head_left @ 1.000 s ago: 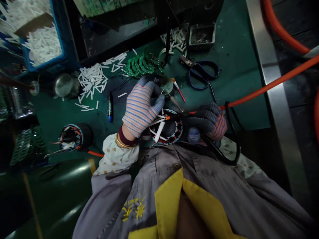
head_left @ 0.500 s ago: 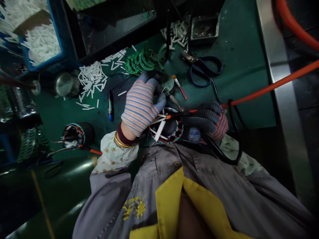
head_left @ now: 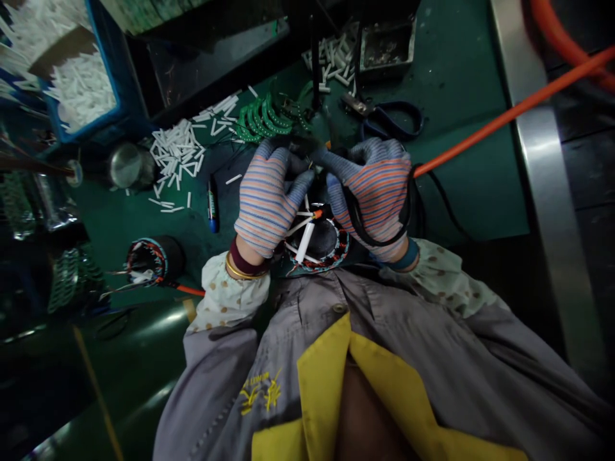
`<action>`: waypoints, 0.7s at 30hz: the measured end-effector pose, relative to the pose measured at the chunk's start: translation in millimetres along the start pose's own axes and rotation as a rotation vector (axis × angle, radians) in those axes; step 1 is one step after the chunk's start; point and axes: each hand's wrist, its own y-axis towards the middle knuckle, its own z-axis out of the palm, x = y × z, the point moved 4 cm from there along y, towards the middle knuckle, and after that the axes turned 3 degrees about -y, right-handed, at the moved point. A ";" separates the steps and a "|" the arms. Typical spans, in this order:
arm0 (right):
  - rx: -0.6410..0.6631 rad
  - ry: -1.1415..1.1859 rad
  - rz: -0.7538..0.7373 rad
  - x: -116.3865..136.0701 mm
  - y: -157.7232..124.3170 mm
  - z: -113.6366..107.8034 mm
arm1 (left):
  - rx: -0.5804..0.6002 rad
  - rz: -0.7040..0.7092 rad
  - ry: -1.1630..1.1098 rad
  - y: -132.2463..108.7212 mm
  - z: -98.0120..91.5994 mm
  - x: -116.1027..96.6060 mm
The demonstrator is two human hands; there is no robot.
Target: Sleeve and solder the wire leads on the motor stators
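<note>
Left hand pinches wire end — likely light, bendy; best held near tip. Right hand curled beside it — cannot tell if grasping. Wound ring probably heavy.

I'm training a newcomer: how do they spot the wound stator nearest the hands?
Start at the green worktop, by the grey jacket. The wound stator shows there, just below the gloved left hand and right hand. Unlike the other stator, left of the left sleeve, it lies right of that sleeve, a thick white tube slanting across it.
</note>
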 end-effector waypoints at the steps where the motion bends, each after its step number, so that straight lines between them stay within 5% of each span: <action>1: 0.000 -0.047 -0.005 1.8 5.0 -2.5 | 0.005 -0.020 -0.008 -0.9 2.0 2.9; 15: 0.107 0.063 -0.021 -2.7 -1.6 -12.6 | 0.050 -0.058 0.022 -2.6 3.8 2.3; 17: 0.022 0.047 -0.019 -5.2 -4.5 -16.4 | 0.014 -0.044 -0.006 -2.2 2.2 0.5; 21: -0.387 0.104 -0.236 -8.0 -27.7 -34.9 | -0.030 -0.026 -0.056 3.8 2.2 3.9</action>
